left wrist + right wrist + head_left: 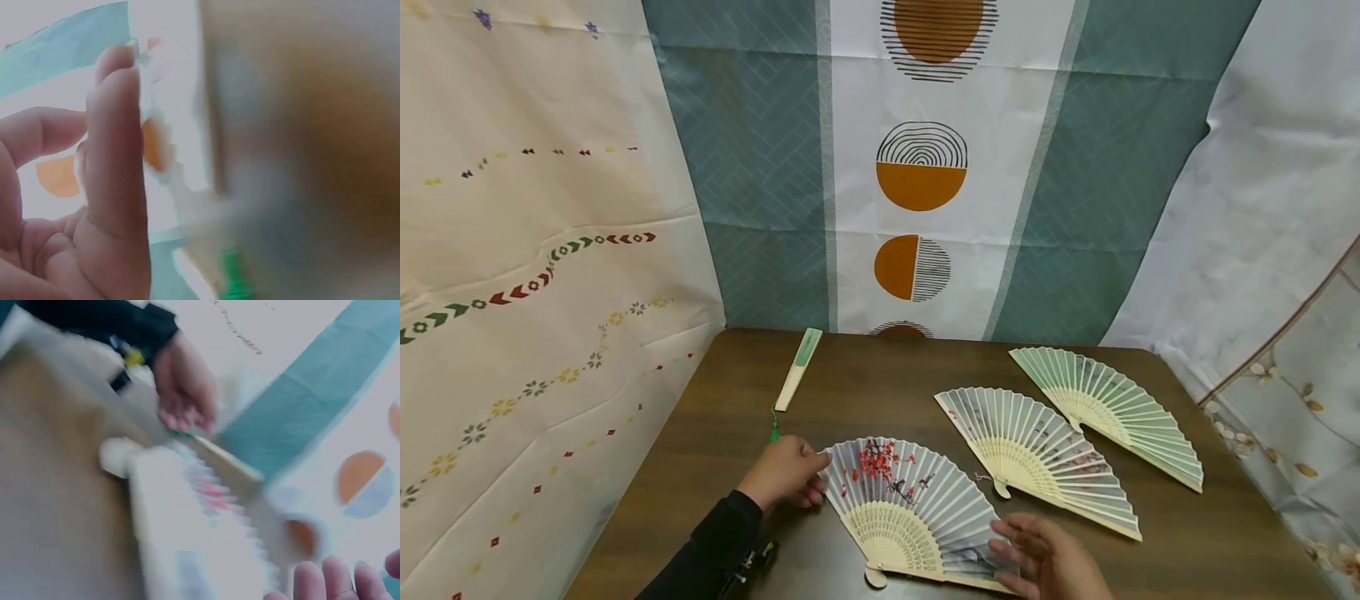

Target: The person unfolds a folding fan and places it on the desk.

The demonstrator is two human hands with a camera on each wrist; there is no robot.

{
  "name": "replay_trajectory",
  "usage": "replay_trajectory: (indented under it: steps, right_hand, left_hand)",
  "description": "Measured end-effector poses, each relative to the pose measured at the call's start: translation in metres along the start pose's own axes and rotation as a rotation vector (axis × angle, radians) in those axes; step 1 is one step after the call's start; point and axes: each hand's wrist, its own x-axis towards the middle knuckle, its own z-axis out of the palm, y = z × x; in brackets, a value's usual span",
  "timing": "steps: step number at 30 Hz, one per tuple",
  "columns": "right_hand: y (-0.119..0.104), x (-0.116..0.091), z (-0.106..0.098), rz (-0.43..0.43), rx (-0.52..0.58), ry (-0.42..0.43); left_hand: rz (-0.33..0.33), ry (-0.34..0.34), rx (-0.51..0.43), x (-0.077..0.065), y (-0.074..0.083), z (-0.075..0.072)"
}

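A spread folding fan [917,500] with red blossoms on pale fabric and cream ribs lies on the table nearest me. My left hand [786,475] is at its left edge, fingertips right at the rim and fingers loosely bent. In the left wrist view, its fingers [115,169] show nothing gripped between them. By the fan's lower right edge is my right hand [1048,558], its fingers apart and relaxed, overlapping the fabric in the head view. The right wrist view shows the blossom fan [194,525] blurred, with that hand's fingertips at the bottom edge.
Two more spread fans lie to the right: a pale one with a grey and pink print [1037,462] and a green one [1112,408]. Back left, a folded green fan [799,371] with a green tassel lies on the brown table [700,467]. Patterned cloths hang behind and beside.
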Motion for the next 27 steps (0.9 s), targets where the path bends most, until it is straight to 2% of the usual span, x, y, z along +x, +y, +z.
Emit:
replay_trajectory:
  steps: [3, 4, 7, 9, 11, 12, 15, 18, 19, 20, 23, 25, 27]
  right_hand:
    - [-0.031, 0.012, 0.023, -0.153, -0.157, 0.216]
    - [-0.039, 0.019, 0.03, -0.21, -0.188, 0.258]
    - [-0.056, 0.044, 0.044, -0.367, -0.278, 0.274]
    - [-0.063, 0.063, 0.055, -0.458, -0.372, 0.266]
    - [-0.067, 0.083, 0.067, -0.528, -0.492, 0.264]
    - [-0.068, 0.092, 0.073, -0.555, -0.559, 0.261]
    - [-0.065, 0.115, 0.087, -0.582, -0.716, 0.232]
    - [-0.058, 0.132, 0.096, -0.555, -0.799, 0.184]
    - [-0.057, 0.136, 0.098, -0.55, -0.807, 0.168]
    - [-0.055, 0.139, 0.099, -0.543, -0.809, 0.153]
    - [-0.052, 0.147, 0.103, -0.54, -0.811, 0.128]
    - [-0.051, 0.15, 0.104, -0.541, -0.809, 0.111]
    - [-0.051, 0.152, 0.103, -0.542, -0.818, 0.11]
  left_hand:
    - [0.097, 0.107, 0.006, 0.01, 0.02, -0.007]
    - [0.131, 0.14, 0.02, 0.014, 0.028, -0.01]
    - [0.222, 0.196, 0.068, 0.03, 0.049, -0.021]
    - [0.252, 0.218, 0.132, 0.043, 0.058, -0.027]
    - [0.245, 0.232, 0.239, 0.06, 0.061, -0.033]
    - [0.231, 0.234, 0.307, 0.072, 0.057, -0.036]
    - [0.197, 0.233, 0.498, 0.138, 0.017, -0.037]
    - [0.111, 0.181, 0.574, 0.195, -0.02, -0.037]
    - [0.078, 0.17, 0.582, 0.206, -0.028, -0.036]
    - [0.032, 0.163, 0.589, 0.207, -0.025, -0.035]
    - [-0.06, 0.153, 0.601, 0.193, -0.015, -0.031]
    - [-0.088, 0.157, 0.616, 0.183, -0.01, -0.027]
    - [-0.095, 0.159, 0.622, 0.181, -0.011, -0.025]
